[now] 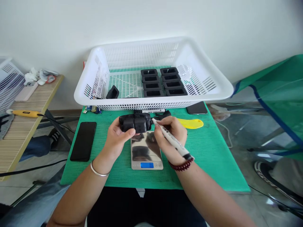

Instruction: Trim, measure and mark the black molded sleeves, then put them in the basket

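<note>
My left hand (115, 138) is closed around a black plastic box-shaped part (135, 123), held just above a small digital scale (146, 154) with a shiny steel pan and a blue display. My right hand (170, 135) grips a white marker pen (169, 137), its tip touching the right end of the black part. Both hands hover over the green mat (208, 151). A silver bangle sits on my left wrist and a dark red bead bracelet on my right.
A white slatted basket (213, 85) behind the scale holds two rows of black parts (163, 82) and one loose one (112, 92). A black phone (83, 141) lies left, a yellow tool (190, 123) and another phone (197, 108) right. Wooden side table (23, 126) at left.
</note>
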Demonstrator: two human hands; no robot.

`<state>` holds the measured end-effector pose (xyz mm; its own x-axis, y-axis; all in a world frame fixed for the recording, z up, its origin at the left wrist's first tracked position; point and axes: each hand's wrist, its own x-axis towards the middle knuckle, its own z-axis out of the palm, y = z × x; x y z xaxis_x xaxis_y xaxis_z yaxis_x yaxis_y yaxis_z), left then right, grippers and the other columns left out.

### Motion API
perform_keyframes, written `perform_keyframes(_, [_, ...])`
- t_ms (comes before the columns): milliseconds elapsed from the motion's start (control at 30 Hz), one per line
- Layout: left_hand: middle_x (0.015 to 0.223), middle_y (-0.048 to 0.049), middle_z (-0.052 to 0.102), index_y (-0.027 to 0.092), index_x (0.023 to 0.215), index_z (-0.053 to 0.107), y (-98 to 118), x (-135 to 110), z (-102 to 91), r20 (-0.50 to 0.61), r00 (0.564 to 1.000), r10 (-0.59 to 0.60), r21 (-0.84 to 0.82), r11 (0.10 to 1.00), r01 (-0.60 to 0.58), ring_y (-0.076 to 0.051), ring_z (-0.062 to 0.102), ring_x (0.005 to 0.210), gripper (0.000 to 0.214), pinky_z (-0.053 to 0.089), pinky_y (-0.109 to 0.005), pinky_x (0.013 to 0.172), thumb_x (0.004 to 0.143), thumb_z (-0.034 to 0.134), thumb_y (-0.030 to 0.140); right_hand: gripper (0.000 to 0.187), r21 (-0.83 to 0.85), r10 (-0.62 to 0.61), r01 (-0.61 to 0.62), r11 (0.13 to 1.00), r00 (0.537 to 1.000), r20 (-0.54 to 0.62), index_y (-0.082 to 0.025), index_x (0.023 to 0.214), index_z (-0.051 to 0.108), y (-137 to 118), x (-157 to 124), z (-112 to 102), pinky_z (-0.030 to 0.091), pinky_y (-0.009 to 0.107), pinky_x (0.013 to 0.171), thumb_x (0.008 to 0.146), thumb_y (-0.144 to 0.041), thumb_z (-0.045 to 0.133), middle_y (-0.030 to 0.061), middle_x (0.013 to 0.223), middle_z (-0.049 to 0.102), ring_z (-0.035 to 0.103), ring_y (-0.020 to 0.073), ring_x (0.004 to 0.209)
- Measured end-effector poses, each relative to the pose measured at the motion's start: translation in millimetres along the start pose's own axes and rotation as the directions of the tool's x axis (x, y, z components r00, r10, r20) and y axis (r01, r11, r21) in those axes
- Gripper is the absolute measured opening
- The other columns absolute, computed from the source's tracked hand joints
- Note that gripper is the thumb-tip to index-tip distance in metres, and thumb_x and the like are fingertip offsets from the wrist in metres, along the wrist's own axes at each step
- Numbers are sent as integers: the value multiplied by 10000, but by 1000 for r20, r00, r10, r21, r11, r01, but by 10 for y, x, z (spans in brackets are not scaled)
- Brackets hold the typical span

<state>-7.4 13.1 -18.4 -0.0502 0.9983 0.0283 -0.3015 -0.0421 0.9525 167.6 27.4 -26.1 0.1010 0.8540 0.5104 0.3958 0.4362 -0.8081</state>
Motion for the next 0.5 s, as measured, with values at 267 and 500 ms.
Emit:
perform_keyframes(267, [868,-44,684,199,931,611,47,35,-1,46,999,-7,-80,997,11,-215,686,795,424,616,-353,650,636,807,433,101,-16,-64,63,998,995,-73,-236,869,556,16,67,-62,469,287,577,799,-196,616,-17,757,624,575,142,665])
perform_keyframes(500, [936,-48,673,191,959,619,14,63,-32,78,997,-29,-116,993,38,-204,684,854,369,617,-333,703,679,793,356,262,-208,-274,289,935,957,98,-244,1064,595,-34,-64,-440,528,332,730,823,-145,617,55,986,623,620,181,867])
